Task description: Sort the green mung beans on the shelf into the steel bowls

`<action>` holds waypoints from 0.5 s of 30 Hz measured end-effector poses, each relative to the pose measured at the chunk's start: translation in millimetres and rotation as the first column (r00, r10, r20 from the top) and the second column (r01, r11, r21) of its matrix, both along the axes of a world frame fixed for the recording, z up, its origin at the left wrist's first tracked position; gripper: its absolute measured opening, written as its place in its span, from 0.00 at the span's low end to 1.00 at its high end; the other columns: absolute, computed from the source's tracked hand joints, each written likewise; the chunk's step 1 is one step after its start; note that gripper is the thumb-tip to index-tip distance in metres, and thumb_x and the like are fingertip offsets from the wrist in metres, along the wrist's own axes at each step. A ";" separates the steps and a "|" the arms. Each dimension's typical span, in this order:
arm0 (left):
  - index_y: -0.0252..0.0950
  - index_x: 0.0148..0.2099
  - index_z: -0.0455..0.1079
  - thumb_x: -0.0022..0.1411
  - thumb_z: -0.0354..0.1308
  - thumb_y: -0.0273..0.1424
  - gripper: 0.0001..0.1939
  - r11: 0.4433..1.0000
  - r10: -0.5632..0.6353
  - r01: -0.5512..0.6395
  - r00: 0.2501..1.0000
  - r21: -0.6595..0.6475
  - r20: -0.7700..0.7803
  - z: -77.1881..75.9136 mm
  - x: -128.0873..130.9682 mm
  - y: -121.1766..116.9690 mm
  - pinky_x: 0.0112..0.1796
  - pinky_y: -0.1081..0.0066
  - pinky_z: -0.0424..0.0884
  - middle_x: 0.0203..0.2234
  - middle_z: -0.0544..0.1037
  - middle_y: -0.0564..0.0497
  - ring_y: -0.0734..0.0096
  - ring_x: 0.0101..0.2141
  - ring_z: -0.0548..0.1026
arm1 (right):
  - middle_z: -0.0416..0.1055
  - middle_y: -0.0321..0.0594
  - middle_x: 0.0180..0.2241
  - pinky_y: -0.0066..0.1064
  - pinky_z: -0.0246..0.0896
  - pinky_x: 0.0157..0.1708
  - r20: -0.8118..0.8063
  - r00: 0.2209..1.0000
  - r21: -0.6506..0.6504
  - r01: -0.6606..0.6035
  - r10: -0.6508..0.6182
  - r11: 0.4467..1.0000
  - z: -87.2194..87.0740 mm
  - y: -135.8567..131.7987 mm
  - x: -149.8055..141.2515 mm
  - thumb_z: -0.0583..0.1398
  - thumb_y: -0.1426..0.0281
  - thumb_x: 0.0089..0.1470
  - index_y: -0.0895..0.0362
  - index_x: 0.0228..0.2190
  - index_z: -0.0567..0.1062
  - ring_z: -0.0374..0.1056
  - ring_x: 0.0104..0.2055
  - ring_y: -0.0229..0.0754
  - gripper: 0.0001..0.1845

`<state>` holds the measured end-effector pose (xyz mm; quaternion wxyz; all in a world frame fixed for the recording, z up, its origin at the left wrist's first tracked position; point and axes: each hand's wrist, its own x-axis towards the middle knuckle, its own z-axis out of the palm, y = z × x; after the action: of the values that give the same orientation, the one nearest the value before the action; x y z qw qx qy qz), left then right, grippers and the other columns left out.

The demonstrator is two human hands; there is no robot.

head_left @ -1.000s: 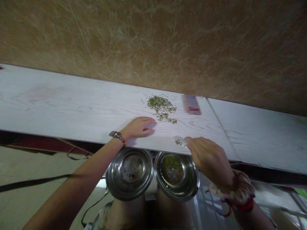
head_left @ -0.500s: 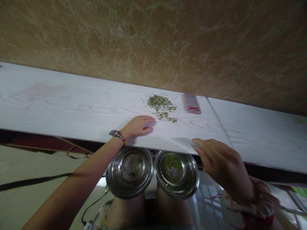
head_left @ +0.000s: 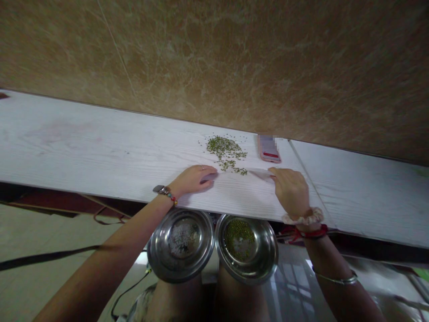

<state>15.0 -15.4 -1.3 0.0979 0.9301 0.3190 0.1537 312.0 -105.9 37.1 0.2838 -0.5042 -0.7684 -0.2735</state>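
A pile of small green beans, which look like mung beans [head_left: 223,147], lies scattered on the white wood-grain table [head_left: 134,147]. My left hand [head_left: 194,178] rests on the tabletop just below the pile, its fingers stretched out and together, the thumb apart. Pinched in my right hand [head_left: 291,190] is a thin, whitish, see-through sheet [head_left: 260,174]. Its far edge reaches left to the lower beans. Below the table edge, two steel bowls sit side by side over my knees. The right bowl [head_left: 266,250] contains green beans; the left bowl [head_left: 157,250] contains whitish grains with some dark bits.
A phone in a pink case [head_left: 269,150] lies right of the beans, close to the brown marbled wall [head_left: 214,58]. A seam crosses the tabletop to the right of the phone. A dark strap [head_left: 50,258] and a thin cable [head_left: 130,285] hang below on the left.
My right hand has moved forward and left from the table's front edge, bringing the sheet up to the lower beans. My left hand has stayed nearly in place.
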 end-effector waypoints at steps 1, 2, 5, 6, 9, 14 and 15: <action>0.39 0.55 0.68 0.64 0.51 0.33 0.19 1.000 -0.002 0.002 1.000 0.001 0.001 -0.4 -0.1 0.3 0.54 0.61 0.68 0.53 0.76 0.47 0.63 0.52 0.73 | 0.77 0.43 0.31 0.36 0.58 0.37 -0.012 1.000 0.003 0.007 -0.007 1.000 -2.9 2.6 0.9 0.51 0.75 0.61 0.56 0.40 0.76 0.69 0.35 0.44 0.13; 0.39 0.55 0.68 0.64 0.50 0.33 0.19 1.000 -0.003 0.003 1.000 0.001 0.003 -0.7 -0.2 0.6 0.54 0.61 0.68 0.53 0.75 0.47 0.63 0.52 0.73 | 0.77 0.42 0.31 0.36 0.57 0.37 -0.022 1.000 0.016 0.015 -0.015 1.000 -5.9 5.3 2.1 0.51 0.74 0.61 0.56 0.40 0.76 0.69 0.35 0.44 0.13; 0.38 0.55 0.68 0.64 0.50 0.33 0.19 1.000 -0.005 0.005 1.000 0.000 0.001 -1.0 -0.4 1.1 0.54 0.61 0.67 0.54 0.75 0.47 0.63 0.53 0.73 | 0.77 0.42 0.31 0.36 0.58 0.38 -0.043 0.999 0.087 0.034 -0.030 0.996 -15.6 13.7 6.9 0.52 0.74 0.61 0.55 0.39 0.76 0.70 0.35 0.43 0.13; 0.38 0.55 0.69 0.64 0.50 0.34 0.18 1.000 -0.006 0.006 1.000 0.001 -0.001 -0.8 -0.4 1.0 0.54 0.61 0.67 0.54 0.75 0.47 0.63 0.53 0.73 | 0.77 0.41 0.31 0.36 0.59 0.38 -0.047 0.998 0.111 0.035 -0.030 0.993 -18.9 16.2 8.8 0.52 0.75 0.61 0.54 0.39 0.76 0.71 0.35 0.43 0.13; 0.39 0.55 0.69 0.65 0.50 0.34 0.18 1.000 0.000 0.000 1.000 0.003 -0.010 0.1 -0.3 0.5 0.55 0.62 0.67 0.54 0.75 0.48 0.63 0.53 0.73 | 0.78 0.41 0.30 0.36 0.60 0.38 -0.060 0.998 0.162 0.026 -0.016 0.986 -28.1 21.7 13.9 0.51 0.77 0.60 0.54 0.38 0.76 0.72 0.35 0.43 0.14; 0.35 0.55 0.68 0.65 0.50 0.34 0.19 1.000 0.010 -0.010 1.000 -0.018 -0.025 2.1 0.6 -0.8 0.55 0.63 0.67 0.54 0.75 0.45 0.63 0.54 0.73 | 0.78 0.40 0.30 0.36 0.61 0.39 -0.086 0.995 0.263 -0.026 0.050 0.964 -34.4 23.5 17.8 0.50 0.80 0.58 0.54 0.39 0.76 0.73 0.35 0.42 0.17; 0.34 0.55 0.68 0.64 0.50 0.34 0.19 1.000 0.008 -0.009 1.000 -0.021 -0.022 2.3 0.7 -1.0 0.55 0.63 0.67 0.54 0.75 0.44 0.62 0.54 0.73 | 0.78 0.40 0.30 0.35 0.60 0.39 -0.080 0.994 0.274 -0.046 0.070 0.961 -34.2 23.1 17.6 0.50 0.80 0.58 0.54 0.40 0.75 0.73 0.35 0.42 0.17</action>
<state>15.8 -16.5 0.9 0.1036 0.9292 0.3257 0.1405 329.6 -82.8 2.8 0.3920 -0.4493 -0.7247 -0.3453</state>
